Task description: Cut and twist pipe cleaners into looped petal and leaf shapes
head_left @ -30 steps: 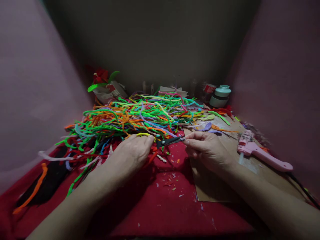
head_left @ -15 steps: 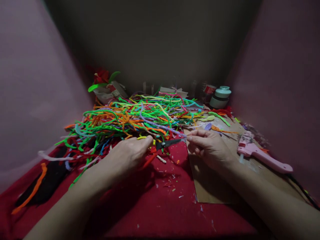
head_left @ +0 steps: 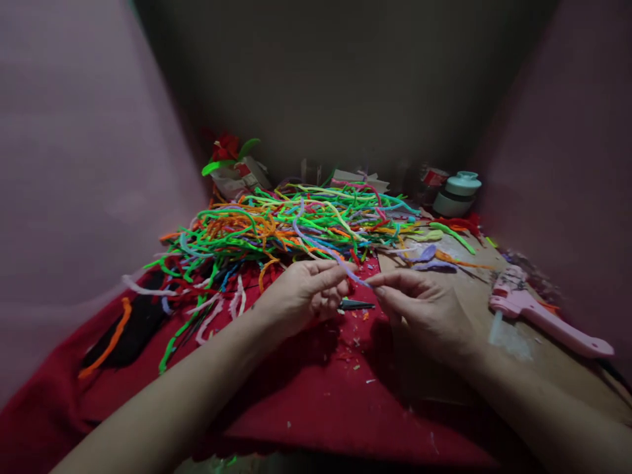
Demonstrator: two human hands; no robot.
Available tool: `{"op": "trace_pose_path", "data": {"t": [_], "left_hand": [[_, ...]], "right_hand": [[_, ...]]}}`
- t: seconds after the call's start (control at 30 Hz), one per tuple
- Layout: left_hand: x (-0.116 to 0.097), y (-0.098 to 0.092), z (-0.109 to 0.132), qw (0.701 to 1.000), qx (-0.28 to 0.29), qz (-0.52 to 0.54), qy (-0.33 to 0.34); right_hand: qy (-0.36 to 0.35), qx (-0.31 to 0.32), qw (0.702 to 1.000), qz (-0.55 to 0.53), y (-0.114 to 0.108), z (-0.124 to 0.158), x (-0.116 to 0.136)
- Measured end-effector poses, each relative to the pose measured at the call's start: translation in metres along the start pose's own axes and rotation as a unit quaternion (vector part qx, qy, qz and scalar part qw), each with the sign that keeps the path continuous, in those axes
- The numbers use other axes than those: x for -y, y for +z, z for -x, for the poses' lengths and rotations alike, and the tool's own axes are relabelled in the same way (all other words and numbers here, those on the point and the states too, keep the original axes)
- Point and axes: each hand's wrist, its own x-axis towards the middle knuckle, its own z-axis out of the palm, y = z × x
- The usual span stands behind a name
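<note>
A big heap of coloured pipe cleaners (head_left: 296, 227) lies on the red cloth (head_left: 316, 395). My left hand (head_left: 301, 296) is closed, its fingers curled around the handles of small dark scissors (head_left: 356, 305) whose blades stick out to the right. My right hand (head_left: 419, 306) pinches the end of a lilac pipe cleaner (head_left: 323, 250) that runs back into the heap. The thumb of my left hand touches the same strand. The two hands meet fingertip to fingertip just in front of the heap.
A pink glue gun (head_left: 538, 313) lies on the brown board (head_left: 523, 355) at right. A pale green jar (head_left: 457, 192) and small boxes stand at the back. A red flower with a green leaf (head_left: 227, 155) sits back left. Pink walls close both sides. Black strips (head_left: 133, 329) lie at left.
My right hand let go of the scissor tip and took the lilac pipe cleaner. The left hand shifted right to meet it, scissors dropping lower. The camera view swung slightly left.
</note>
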Motion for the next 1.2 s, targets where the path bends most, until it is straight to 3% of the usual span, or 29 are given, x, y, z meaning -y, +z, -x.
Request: {"op": "trace_pose_path", "data": {"t": [0.1,0.33,0.43,0.5,0.6,0.7,0.77,0.9,0.97,1.07,1.2], "left_hand": [[0.009,0.006,-0.006,0.993,-0.033,0.115,0.002],[0.006,0.013,0.004,0.999,-0.027,0.024,0.009],[0.005,0.014,0.003,0.996,-0.053,0.06,0.032],[0.004,0.01,-0.001,0.987,-0.1,0.099,0.074],[-0.002,-0.003,-0.006,0.966,-0.165,0.142,0.14],[-0.009,-0.017,-0.009,0.948,-0.19,0.194,0.167],[-0.013,-0.023,-0.009,0.934,-0.213,0.237,0.158],[-0.016,-0.015,-0.009,0.898,-0.257,0.333,0.127],[-0.014,-0.006,-0.009,0.892,-0.245,0.358,0.124],[-0.007,0.01,-0.011,0.905,-0.205,0.352,0.122],[0.006,0.029,-0.015,0.941,-0.131,0.297,0.094]], "right_hand": [[0.029,0.056,0.998,-0.005,0.005,0.004,-0.001],[0.062,0.159,0.984,-0.059,0.003,0.0,-0.003],[0.11,0.151,0.98,-0.072,0.004,-0.001,-0.008],[0.144,0.147,0.976,-0.077,0.005,-0.001,-0.011],[0.162,0.138,0.973,-0.087,0.006,-0.001,-0.013],[0.163,0.139,0.97,-0.118,0.002,-0.006,-0.01],[0.14,0.125,0.961,-0.204,-0.004,-0.011,-0.007],[0.079,0.033,0.911,-0.404,-0.012,-0.022,-0.002],[0.075,0.023,0.908,-0.412,-0.01,-0.023,-0.003],[0.087,0.06,0.928,-0.357,0.002,-0.02,-0.009],[-0.031,0.034,0.954,-0.295,0.014,-0.017,-0.013]]}}
